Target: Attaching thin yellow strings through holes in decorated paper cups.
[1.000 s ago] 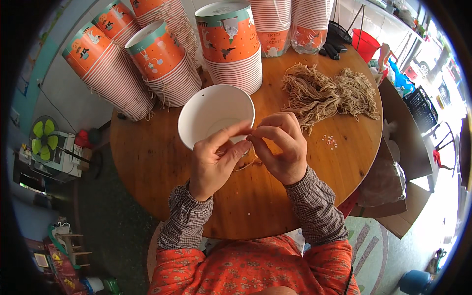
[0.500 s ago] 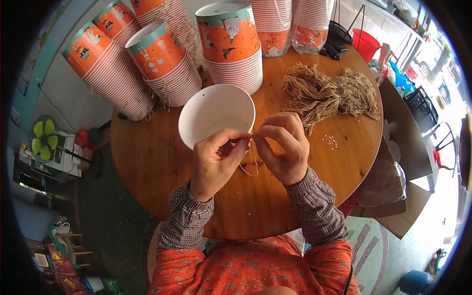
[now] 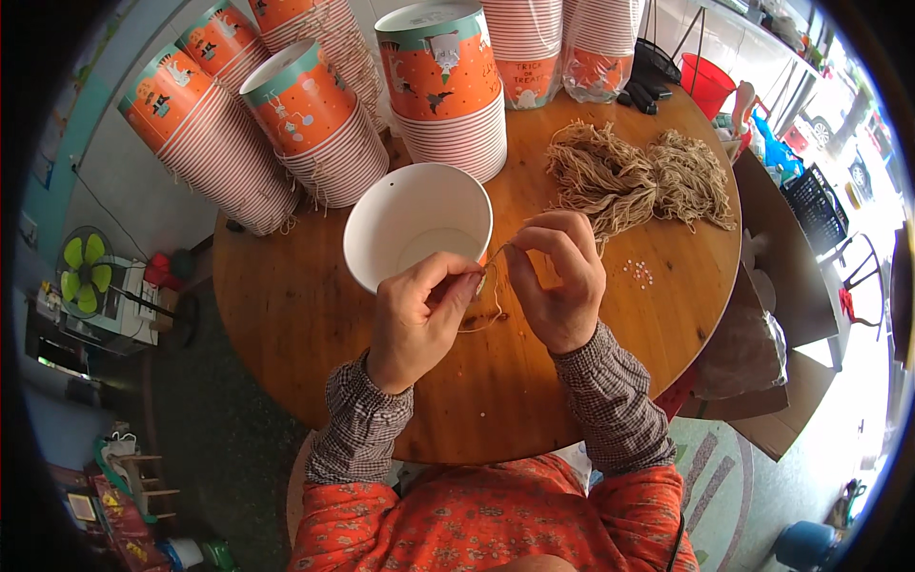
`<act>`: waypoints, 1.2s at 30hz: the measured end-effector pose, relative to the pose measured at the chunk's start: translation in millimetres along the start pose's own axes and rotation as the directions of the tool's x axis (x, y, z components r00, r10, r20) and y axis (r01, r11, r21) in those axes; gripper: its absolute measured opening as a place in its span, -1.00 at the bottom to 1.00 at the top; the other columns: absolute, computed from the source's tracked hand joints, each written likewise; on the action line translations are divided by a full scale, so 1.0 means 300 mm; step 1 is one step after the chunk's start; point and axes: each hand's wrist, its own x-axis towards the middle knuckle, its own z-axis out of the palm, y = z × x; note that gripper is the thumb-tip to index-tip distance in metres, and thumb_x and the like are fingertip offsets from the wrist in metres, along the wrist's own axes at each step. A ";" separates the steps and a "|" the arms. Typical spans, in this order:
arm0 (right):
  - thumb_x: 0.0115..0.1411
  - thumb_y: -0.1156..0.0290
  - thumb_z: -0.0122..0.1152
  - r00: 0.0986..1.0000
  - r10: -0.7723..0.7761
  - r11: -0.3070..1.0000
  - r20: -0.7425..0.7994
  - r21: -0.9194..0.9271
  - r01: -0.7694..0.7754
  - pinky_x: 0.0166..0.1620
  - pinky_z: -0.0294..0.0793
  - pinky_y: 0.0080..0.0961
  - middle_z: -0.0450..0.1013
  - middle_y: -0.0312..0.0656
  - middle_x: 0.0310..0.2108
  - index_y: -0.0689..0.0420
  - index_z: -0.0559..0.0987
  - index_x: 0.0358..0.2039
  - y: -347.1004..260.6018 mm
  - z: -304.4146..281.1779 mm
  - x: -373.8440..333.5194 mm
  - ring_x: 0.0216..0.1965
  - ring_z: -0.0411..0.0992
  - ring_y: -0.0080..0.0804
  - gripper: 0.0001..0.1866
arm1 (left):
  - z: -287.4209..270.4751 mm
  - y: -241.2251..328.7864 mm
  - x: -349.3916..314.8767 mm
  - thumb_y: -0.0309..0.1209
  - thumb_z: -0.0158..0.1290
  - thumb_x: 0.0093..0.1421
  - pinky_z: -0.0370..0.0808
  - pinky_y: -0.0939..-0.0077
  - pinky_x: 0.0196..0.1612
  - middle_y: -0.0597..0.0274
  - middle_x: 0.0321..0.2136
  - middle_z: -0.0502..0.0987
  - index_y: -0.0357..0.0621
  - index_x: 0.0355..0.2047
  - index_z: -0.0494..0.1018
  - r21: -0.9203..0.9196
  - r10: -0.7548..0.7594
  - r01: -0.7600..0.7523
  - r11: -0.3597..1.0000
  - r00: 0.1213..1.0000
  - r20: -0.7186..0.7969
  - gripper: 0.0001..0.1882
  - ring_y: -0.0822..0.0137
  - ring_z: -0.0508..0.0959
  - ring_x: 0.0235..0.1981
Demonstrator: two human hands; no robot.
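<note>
A tan string (image 3: pixel 497 296) runs in a loop between my two hands, just in front of a white-lined paper bucket (image 3: pixel 381 226). My left hand (image 3: pixel 424 319) pinches the string against the bucket's near right rim. With thumb and forefinger closed, my right hand (image 3: pixel 560 286) holds another part of the string a little to the right. The bucket stands open on the round wooden table (image 3: pixel 286 334), its inside bare. A small dark hole shows in its far wall. My fingers hide the near rim and whatever knot may be there.
Stacks of orange and teal patterned buckets (image 3: pixel 443 86) stand at the back and left. A bundle of tan strings (image 3: pixel 639 181) lies at the right, with small pale beads (image 3: pixel 639 275) nearer me. A cardboard box (image 3: pixel 753 372) is beyond the table's right edge.
My right hand has drawn slightly away to the right from my left, pulling the string so a loop now shows between them. My left hand stays at the rim.
</note>
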 end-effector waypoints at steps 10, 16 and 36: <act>0.26 0.48 0.11 0.656 0.594 0.403 0.466 0.533 -0.744 -0.67 0.32 -0.69 0.52 -0.17 -0.44 0.22 0.42 -0.27 -0.016 -0.030 0.011 -0.71 0.36 -0.60 -0.90 | 0.011 -0.008 0.004 -0.57 0.06 0.23 0.41 0.66 -0.50 0.30 -0.54 0.53 -0.31 -0.34 0.47 -0.003 0.066 -0.066 0.998 0.998 0.011 -0.96 0.58 0.49 -0.55; 0.38 0.29 -0.05 0.491 0.499 0.202 0.715 0.455 -0.867 -0.73 0.26 -0.73 0.49 -0.19 -0.55 0.14 0.32 -0.22 -0.023 -0.062 0.038 -0.76 0.33 -0.62 -0.82 | 0.017 -0.006 0.003 -0.57 0.05 0.23 0.39 0.73 -0.49 0.33 -0.53 0.53 -0.30 -0.31 0.48 -0.053 0.059 -0.064 0.997 0.994 -0.096 -0.95 0.63 0.48 -0.54; 0.32 0.45 0.05 0.722 0.364 0.189 0.588 0.713 -0.675 -0.55 0.33 -0.71 0.36 -0.33 -0.53 0.13 0.32 -0.13 0.005 -0.046 0.006 -0.61 0.32 -0.64 -0.84 | -0.004 0.023 0.003 -0.56 0.11 0.20 0.43 0.68 -0.49 0.23 -0.54 0.57 -0.30 -0.32 0.50 -0.008 0.019 -0.018 1.000 0.999 0.035 -0.94 0.57 0.54 -0.53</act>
